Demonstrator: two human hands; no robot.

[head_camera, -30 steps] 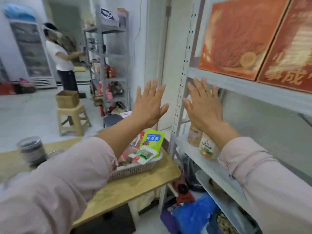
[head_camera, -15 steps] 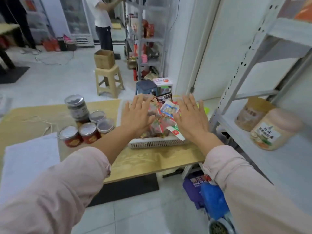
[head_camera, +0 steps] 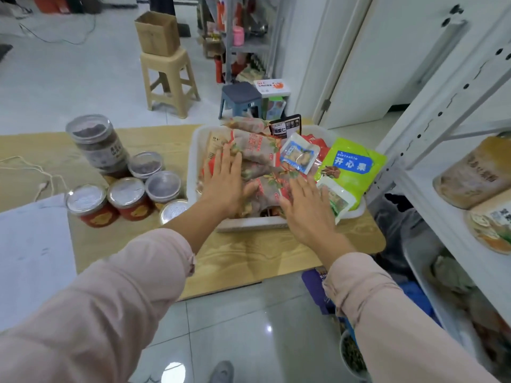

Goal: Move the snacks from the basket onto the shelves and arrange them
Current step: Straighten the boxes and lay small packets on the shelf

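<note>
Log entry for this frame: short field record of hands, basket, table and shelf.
basket: white, heaped full, on wooden table
left hand: open, fingers straight, flat over brown packets
right hand: open, fingers spread, over basket's near right corner
green packet: leaning over basket's right edge
jars: grouped on table, left of basket
shelf: right of table, holds two tubs
progress: nothing gripped yet

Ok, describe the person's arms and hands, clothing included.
Both arms wear loose, long, pale pink fabric sleeves, the left sleeve and the right sleeve, each ending in a stitched cuff short of the wrist. The left hand and right hand are bare: no gloves, rings, watch or bracelet show.
</note>
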